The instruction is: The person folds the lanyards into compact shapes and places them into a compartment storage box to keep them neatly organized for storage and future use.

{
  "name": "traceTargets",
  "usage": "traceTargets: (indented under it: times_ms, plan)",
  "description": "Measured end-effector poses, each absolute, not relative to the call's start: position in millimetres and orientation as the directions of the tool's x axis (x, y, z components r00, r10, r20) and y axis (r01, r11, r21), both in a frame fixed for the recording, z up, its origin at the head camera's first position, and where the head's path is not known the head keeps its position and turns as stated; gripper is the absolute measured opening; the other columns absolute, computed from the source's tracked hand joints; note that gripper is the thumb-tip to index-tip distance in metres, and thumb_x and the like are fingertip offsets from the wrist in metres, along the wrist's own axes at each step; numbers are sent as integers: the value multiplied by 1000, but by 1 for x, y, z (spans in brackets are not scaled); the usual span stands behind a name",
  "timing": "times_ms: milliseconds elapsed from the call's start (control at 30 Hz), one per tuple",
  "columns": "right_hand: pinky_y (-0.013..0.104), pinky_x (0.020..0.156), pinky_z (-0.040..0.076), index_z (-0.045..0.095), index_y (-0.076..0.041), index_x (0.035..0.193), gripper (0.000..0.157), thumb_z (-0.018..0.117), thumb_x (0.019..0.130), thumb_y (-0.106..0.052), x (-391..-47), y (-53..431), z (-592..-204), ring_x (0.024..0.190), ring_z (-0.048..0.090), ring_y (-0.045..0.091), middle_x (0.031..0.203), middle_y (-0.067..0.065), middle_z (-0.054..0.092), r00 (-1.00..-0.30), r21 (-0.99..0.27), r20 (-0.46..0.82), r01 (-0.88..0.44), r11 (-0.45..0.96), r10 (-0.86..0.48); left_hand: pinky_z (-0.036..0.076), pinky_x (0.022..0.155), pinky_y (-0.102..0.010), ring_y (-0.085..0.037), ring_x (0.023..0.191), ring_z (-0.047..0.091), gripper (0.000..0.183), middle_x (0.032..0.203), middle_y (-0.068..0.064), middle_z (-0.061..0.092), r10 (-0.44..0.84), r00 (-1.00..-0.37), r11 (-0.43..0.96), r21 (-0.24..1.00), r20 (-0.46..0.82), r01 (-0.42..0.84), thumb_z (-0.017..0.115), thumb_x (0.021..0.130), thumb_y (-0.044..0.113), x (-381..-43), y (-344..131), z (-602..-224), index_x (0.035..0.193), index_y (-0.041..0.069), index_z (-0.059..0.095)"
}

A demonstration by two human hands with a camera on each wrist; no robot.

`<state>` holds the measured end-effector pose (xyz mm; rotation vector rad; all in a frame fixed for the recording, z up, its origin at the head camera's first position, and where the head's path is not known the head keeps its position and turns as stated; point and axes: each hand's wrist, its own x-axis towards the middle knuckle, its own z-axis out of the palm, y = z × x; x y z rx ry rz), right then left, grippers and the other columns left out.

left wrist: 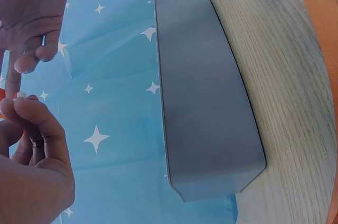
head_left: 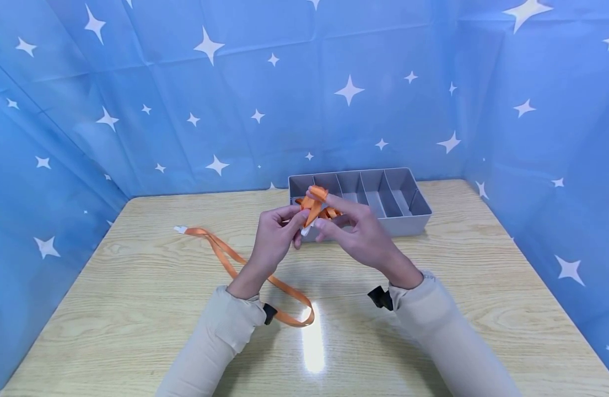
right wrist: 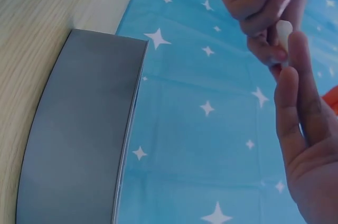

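Note:
My left hand [head_left: 279, 229] pinches a folded orange lanyard [head_left: 311, 208] between thumb and fingers, near its white plastic end [head_left: 308, 229]. That white end [right wrist: 284, 33] sticks out of the left fingers in the right wrist view. My right hand [head_left: 359, 229] is just to the right, fingers mostly straight, with the orange band lying across its fingertips. Its thumb is beside the white end; the exact contact cannot be told. Both hands are above the front left of a grey divided box [head_left: 403, 225]. More orange band [head_left: 331, 213] shows behind the fingers.
A second orange lanyard [head_left: 225, 251] lies in a long loop on the wooden table [head_left: 135, 309], partly under the left forearm, its white end [head_left: 181, 229] to the left. The box stands near the back edge, before a blue star-patterned curtain [head_left: 264, 88].

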<state>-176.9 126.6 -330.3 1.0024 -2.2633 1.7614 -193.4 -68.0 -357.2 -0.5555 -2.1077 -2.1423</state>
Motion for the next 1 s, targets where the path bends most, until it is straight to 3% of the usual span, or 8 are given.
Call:
traceTargets:
  times_ms: [133, 367, 600, 1000]
  plan:
    - [37, 70, 59, 55, -12, 142, 47, 63, 97, -3, -179, 126, -333, 77, 71, 17, 122, 11, 65, -751, -795, 498, -595, 117, -434, 44, 47, -20, -11, 46, 50, 23, 63, -4, 56, 181, -940, -58, 957, 291, 285, 63, 99, 11, -194, -67, -357, 109, -9, 70]
    - [31, 74, 58, 64, -8, 129, 35, 65, 94, -3, -184, 125, -339, 99, 64, 20, 125, 5, 64, -677, -671, 585, -714, 202, -446, 44, 48, -20, -12, 48, 49, 25, 65, -4, 57, 174, -947, -75, 963, 270, 260, 63, 99, 14, -195, -66, -357, 110, -8, 70]
    - [28, 65, 57, 62, -5, 134, 41, 68, 94, -7, -184, 126, -344, 82, 69, 13, 135, 9, 60, -647, -572, 610, -759, 311, -458, 48, 52, -19, -10, 49, 51, 29, 69, -5, 55, 180, -956, -125, 969, 232, 211, 61, 101, 17, -193, -64, -356, 115, -7, 69]
    - [27, 65, 58, 64, -4, 131, 40, 71, 92, -13, -188, 125, -351, 82, 71, 16, 130, 11, 62, -583, -432, 656, -811, 395, -479, 54, 60, -20, -9, 52, 57, 30, 75, -4, 60, 194, -958, -179, 968, 210, 176, 56, 103, 14, -189, -62, -351, 121, -8, 66]
